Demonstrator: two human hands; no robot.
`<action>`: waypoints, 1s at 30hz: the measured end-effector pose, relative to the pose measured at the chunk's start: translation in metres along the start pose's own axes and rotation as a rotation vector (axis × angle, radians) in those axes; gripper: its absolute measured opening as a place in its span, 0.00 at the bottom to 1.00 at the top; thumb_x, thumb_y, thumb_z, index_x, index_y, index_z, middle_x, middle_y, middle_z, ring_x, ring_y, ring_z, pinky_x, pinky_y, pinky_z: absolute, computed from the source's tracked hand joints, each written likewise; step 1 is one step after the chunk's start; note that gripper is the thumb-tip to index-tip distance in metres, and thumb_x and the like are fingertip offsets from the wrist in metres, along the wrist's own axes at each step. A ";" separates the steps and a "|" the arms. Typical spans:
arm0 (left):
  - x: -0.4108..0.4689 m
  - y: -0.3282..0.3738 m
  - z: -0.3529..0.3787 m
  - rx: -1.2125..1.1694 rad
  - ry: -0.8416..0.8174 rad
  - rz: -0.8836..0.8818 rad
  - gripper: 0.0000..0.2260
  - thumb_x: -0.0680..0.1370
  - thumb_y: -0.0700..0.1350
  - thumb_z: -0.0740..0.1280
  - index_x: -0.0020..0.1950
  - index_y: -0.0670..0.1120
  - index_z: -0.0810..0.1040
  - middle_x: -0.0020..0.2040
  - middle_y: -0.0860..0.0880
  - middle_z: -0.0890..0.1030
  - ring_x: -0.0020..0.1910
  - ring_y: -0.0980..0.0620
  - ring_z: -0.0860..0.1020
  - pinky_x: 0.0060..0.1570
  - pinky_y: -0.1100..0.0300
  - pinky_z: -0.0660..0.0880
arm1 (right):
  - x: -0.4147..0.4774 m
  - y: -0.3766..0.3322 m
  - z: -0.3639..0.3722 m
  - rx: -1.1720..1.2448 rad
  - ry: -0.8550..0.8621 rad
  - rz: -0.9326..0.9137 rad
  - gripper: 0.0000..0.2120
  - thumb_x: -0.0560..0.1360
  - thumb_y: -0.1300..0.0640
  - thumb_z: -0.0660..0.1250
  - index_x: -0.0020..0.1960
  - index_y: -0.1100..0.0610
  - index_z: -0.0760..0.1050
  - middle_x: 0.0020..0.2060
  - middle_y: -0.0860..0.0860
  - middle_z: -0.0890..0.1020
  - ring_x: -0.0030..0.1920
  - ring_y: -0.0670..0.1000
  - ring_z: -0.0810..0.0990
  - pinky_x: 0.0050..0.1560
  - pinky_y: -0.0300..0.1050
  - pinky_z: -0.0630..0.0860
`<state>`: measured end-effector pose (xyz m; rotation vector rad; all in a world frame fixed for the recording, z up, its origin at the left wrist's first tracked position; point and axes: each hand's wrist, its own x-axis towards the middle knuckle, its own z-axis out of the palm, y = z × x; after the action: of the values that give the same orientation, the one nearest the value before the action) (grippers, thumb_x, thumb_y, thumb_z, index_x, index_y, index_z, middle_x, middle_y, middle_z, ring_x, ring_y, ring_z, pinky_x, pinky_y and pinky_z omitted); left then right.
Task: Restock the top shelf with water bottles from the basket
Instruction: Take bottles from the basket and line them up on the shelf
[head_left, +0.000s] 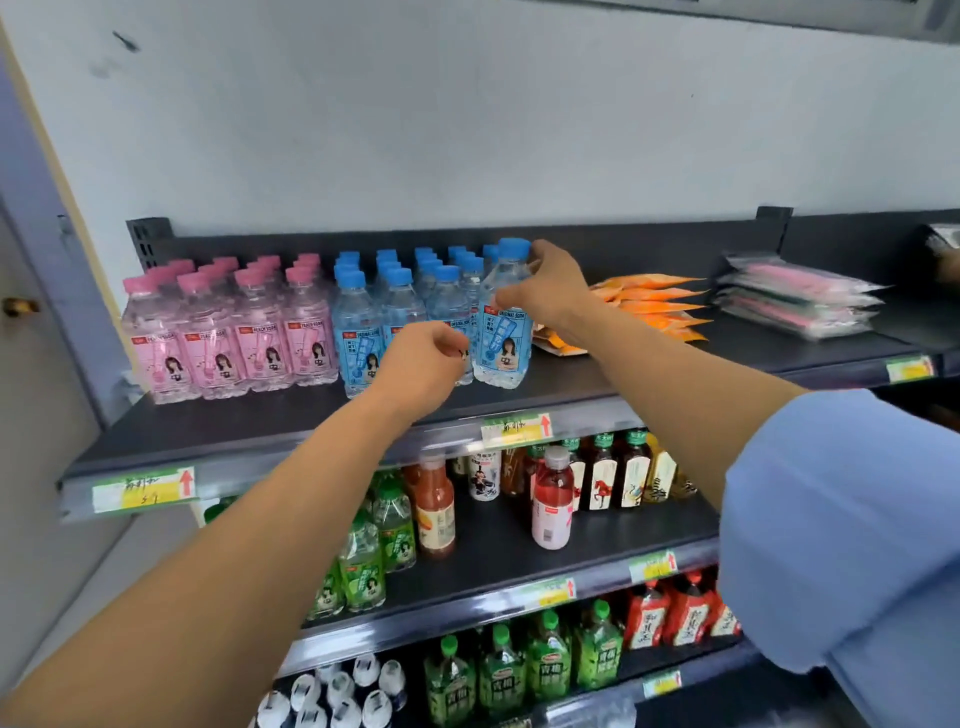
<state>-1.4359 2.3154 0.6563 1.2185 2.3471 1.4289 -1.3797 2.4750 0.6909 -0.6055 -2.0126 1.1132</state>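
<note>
My right hand (545, 288) pinches a clear blue-capped plastic bottle (501, 338) up high, standing it straight. My left hand (421, 364) curls beside it; grip unclear.

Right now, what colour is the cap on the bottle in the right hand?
Blue; the head view shows the cap clearly, beside the right hand.

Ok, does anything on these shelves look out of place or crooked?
The blue-cap bottle in the right hand looks tilted, not yet squared with its row. On the shelf below a lone pink drink stands ahead of the dark bottles, seemingly misplaced.
</note>
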 end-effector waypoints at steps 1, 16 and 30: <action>0.002 -0.001 0.000 0.002 0.009 -0.007 0.11 0.77 0.35 0.63 0.59 0.43 0.77 0.51 0.47 0.78 0.49 0.50 0.77 0.47 0.61 0.72 | 0.007 0.004 0.003 -0.029 -0.017 0.000 0.26 0.64 0.68 0.74 0.60 0.60 0.72 0.48 0.52 0.81 0.46 0.50 0.81 0.45 0.43 0.79; 0.015 -0.014 0.008 0.115 0.090 -0.073 0.10 0.79 0.36 0.61 0.56 0.45 0.78 0.52 0.48 0.79 0.40 0.58 0.74 0.27 0.78 0.67 | 0.067 0.072 0.032 -0.061 -0.192 0.287 0.31 0.68 0.69 0.73 0.67 0.61 0.65 0.60 0.55 0.77 0.59 0.56 0.76 0.60 0.54 0.76; 0.015 -0.011 0.025 0.107 0.061 -0.067 0.09 0.78 0.36 0.62 0.54 0.45 0.78 0.51 0.49 0.79 0.38 0.59 0.74 0.26 0.79 0.69 | 0.064 0.103 0.048 -0.233 -0.171 0.205 0.20 0.75 0.62 0.69 0.65 0.61 0.68 0.63 0.57 0.76 0.63 0.58 0.75 0.63 0.54 0.74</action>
<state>-1.4398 2.3405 0.6381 1.1236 2.5097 1.3544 -1.4522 2.5479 0.6100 -0.8784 -2.2889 1.0867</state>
